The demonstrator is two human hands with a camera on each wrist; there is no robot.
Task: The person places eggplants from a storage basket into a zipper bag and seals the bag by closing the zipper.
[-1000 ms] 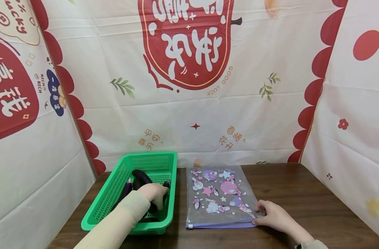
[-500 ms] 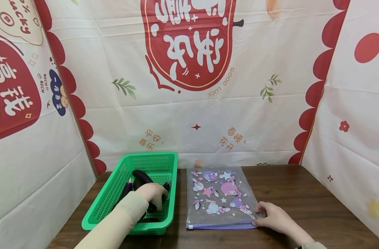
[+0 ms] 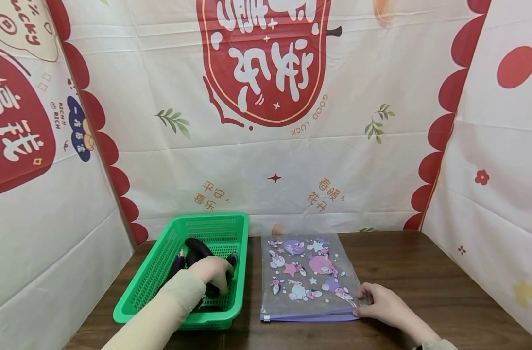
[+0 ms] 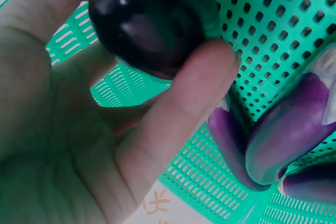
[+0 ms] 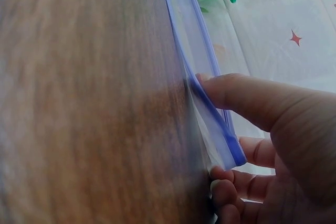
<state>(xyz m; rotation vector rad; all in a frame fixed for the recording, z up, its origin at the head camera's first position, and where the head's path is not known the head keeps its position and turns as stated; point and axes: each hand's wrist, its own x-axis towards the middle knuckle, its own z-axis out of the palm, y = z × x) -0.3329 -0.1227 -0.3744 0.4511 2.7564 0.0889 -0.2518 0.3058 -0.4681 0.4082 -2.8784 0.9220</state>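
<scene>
My left hand (image 3: 212, 273) reaches down into the green basket (image 3: 245, 272) and grips a dark, glossy eggplant (image 4: 152, 22) between thumb and fingers. More purple eggplants (image 4: 294, 124) lie on the basket floor, one curved dark eggplant (image 3: 198, 247) just beyond my hand. To the right, a clear zip bag (image 3: 307, 272) printed with pink and purple cartoons lies flat, its purple zip edge (image 3: 314, 316) facing me and its white slider at the left end. My right hand (image 3: 381, 304) pinches the bag's near right corner; the right wrist view shows the zip strips (image 5: 210, 77) slightly parted there.
Both bag and basket stand on a brown wooden table (image 3: 401, 262). A printed white cloth (image 3: 292, 160) rises behind the table, with similar cloth walls on the left and right. The basket's right rim lies close to the bag's left edge.
My left hand has shifted slightly left within the basket, with the eggplant in its grip. My right hand stays at the bag's corner, and the bag and basket have not moved.
</scene>
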